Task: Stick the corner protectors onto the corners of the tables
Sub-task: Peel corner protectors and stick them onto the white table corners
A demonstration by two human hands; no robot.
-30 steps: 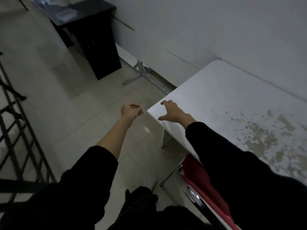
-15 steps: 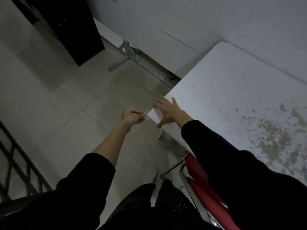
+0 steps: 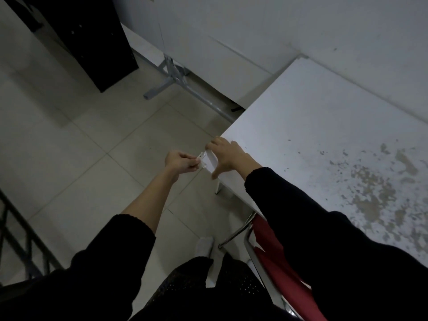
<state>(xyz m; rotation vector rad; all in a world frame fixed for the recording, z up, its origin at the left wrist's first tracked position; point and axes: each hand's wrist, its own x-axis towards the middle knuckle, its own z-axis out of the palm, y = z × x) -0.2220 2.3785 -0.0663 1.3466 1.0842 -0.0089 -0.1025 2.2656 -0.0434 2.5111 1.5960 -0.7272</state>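
A small clear corner protector (image 3: 202, 158) sits right at the near corner of the white table (image 3: 312, 140), pinched between the thumb and fingers of the left hand (image 3: 181, 162), which are curled around it; it is too small and dim to tell whether it already touches the corner. At three o'clock from it, the right hand (image 3: 228, 156) lies over the tabletop beside that corner with fingers spread and thumb stretched along the front edge, holding nothing. The tabletop is stained and flaked toward four o'clock. A red chair (image 3: 275, 258) with a metal frame stands under the table at five o'clock, a black cabinet (image 3: 92, 42) at eleven o'clock on the tiled floor (image 3: 81, 147).
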